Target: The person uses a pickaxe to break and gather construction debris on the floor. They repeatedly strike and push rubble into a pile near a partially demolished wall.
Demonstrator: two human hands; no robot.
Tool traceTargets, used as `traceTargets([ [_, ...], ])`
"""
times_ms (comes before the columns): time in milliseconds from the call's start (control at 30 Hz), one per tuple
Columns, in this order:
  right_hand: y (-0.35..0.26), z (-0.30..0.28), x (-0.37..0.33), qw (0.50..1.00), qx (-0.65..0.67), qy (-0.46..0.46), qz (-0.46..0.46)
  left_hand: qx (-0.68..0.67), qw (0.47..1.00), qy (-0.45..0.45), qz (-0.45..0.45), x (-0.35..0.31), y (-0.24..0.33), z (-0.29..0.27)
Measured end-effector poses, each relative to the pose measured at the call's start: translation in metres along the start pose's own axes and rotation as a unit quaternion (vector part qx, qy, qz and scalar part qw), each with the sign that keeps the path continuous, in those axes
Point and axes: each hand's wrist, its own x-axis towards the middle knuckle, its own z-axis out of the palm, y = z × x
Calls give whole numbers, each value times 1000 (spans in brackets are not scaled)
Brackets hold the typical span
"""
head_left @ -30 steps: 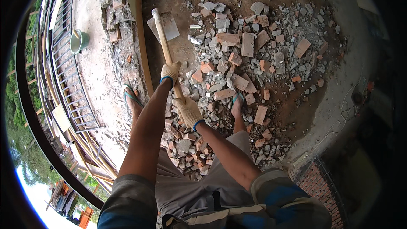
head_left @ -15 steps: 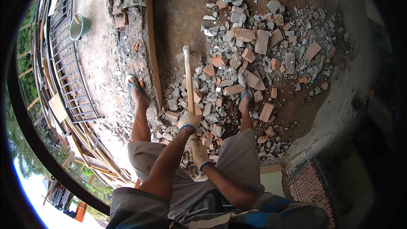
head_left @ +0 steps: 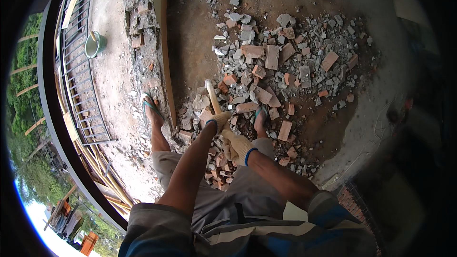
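Note:
Both my hands wear cream knit gloves with blue cuffs. My left hand [head_left: 220, 119] is closed round the light wooden handle of a hoe [head_left: 213, 96], on the part nearer its head. Just behind it, to the right, my right hand [head_left: 237, 146] is wrapped round the rear of the handle. The hoe's far end rests low at the left edge of a heap of broken bricks and grey mortar chunks [head_left: 246, 107]. Its blade is hard to make out against the rubble. My sandalled feet stand apart, the left on a pale ledge, the right among the bricks.
A broken wall stub [head_left: 139, 38] runs along the left of the bare dirt floor [head_left: 188, 33]. Beyond it are a green bucket [head_left: 95, 44], a dark metal railing [head_left: 81, 81] and long wooden poles [head_left: 102, 173]. Loose bricks spread to the right.
The hoe's head has come nearer my body, from the bare floor onto the rubble. Both hands have moved forward and right, still gripping the handle. My view has shifted slightly.

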Motion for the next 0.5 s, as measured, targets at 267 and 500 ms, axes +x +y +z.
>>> traceTargets([
  [267, -145, -139, -224, 978, -195, -44, -54, -353, 933, -61, -17, 21, 109, 149],
  [500, -208, -338, -429, 726, -614, 265, -160, -433, 873, -224, 14, -3, 187, 398],
])
